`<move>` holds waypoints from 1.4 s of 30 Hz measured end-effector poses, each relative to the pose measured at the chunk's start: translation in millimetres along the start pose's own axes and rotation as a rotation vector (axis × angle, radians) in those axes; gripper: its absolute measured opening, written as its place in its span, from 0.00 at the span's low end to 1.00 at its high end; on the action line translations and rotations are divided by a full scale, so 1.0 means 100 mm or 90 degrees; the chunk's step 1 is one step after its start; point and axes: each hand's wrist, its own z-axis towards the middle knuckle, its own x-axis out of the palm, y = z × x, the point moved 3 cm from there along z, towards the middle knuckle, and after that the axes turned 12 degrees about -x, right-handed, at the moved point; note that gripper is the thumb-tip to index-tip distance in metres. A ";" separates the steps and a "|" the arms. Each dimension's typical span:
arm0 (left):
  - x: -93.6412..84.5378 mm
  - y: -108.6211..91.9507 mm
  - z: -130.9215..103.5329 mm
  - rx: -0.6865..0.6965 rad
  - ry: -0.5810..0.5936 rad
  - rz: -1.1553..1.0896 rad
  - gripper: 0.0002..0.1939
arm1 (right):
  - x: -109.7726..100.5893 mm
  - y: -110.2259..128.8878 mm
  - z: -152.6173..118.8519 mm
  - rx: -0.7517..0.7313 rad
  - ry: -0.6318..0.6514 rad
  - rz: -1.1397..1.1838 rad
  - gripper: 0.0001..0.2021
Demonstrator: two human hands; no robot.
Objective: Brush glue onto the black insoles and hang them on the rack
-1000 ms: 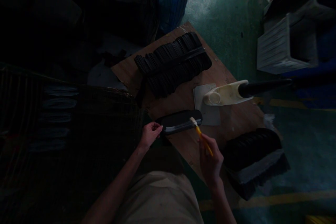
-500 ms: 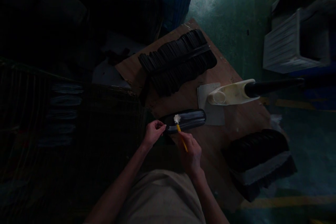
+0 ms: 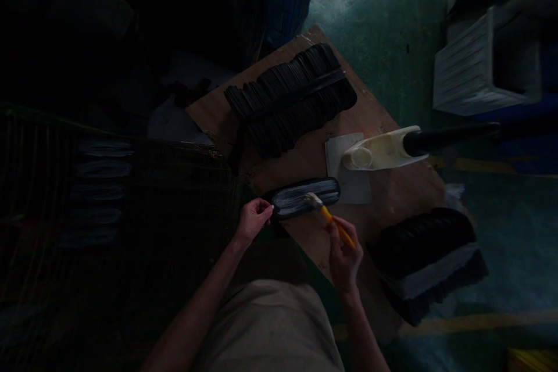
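Near the left edge of the wooden board (image 3: 392, 186), I see a long black piece (image 3: 290, 199) with rounded ends, its upper face streaked lengthwise with something white. On my left side, through the head camera, the left hand (image 3: 254, 221) has its thumb and fingertips pinched on the piece's left end. My right hand (image 3: 346, 253) is curled round the yellow handle of a brush (image 3: 325, 213), its pale bristles over the white streaks right of the middle; whether they touch, I can't tell. Just behind the piece's right end I make out a light flat sheet (image 3: 360, 190), and partly over that a cream container (image 3: 390, 148) with a black rod (image 3: 449, 139) at its far end. Further back on the board lies a strapped row of black pieces (image 3: 279, 90), and to the right sits a dark bundle (image 3: 427, 238) with a greyish band.
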 end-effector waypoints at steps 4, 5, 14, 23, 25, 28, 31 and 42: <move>-0.01 0.02 0.02 0.001 -0.002 0.011 0.16 | -0.17 -0.08 0.09 -0.086 -0.069 -0.111 0.12; -0.01 0.02 0.02 0.002 -0.003 0.012 0.16 | -0.12 -0.05 0.08 -0.119 -0.046 -0.126 0.12; 0.02 -0.01 -0.02 0.016 -0.035 0.019 0.14 | 0.10 0.08 -0.05 -0.210 0.116 -0.087 0.12; 0.04 0.06 -0.01 0.004 -0.036 -0.010 0.16 | -0.25 -0.05 0.09 -0.268 0.076 -0.267 0.12; 0.06 0.06 -0.02 -0.008 -0.036 -0.033 0.17 | -0.11 0.07 -0.05 -0.272 0.108 -0.242 0.13; 0.09 0.05 -0.03 -0.020 -0.034 -0.055 0.18 | 0.16 0.25 -0.25 -0.274 0.174 -0.158 0.13; 0.08 0.03 -0.03 -0.015 -0.028 -0.053 0.17 | 0.36 0.38 -0.34 -0.245 0.224 -0.054 0.12; 0.01 0.03 0.00 -0.014 0.062 -0.094 0.16 | 0.15 0.24 -0.08 0.075 0.147 0.132 0.13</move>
